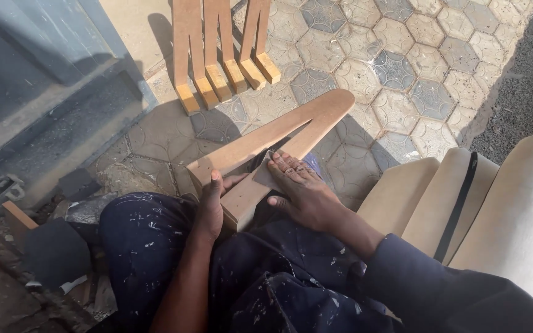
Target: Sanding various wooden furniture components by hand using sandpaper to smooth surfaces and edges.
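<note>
Near edge, lower centre of frame: lap in dark paint-spattered trousers [149, 246]. Both forearms reach up from the bottom edge.

Left hand [212, 206], just left of centre: fingers closed around the near cut end of the V-shaped wooden piece [266, 145], thumb on top.

Right hand [300, 188], centre: fingers extended and pressed flat, pinning a small grey sheet, probably sandpaper [265, 176], against the right limb of the wood. Not curled into a grip.

The wooden piece rests on the lap, centre of frame. Long axis runs diagonally from lower left to upper right. The two cut ends point toward the person; the rounded joined tip points away, toward upper right, over the paving.

Right of frame: cream upholstered cushions [513, 209] with a dark strap.

Beyond: hexagonal paving tiles [402, 68]. Top centre: more wooden pieces [217, 49] standing upright. Upper left: grey metal wall [38, 80].
</note>
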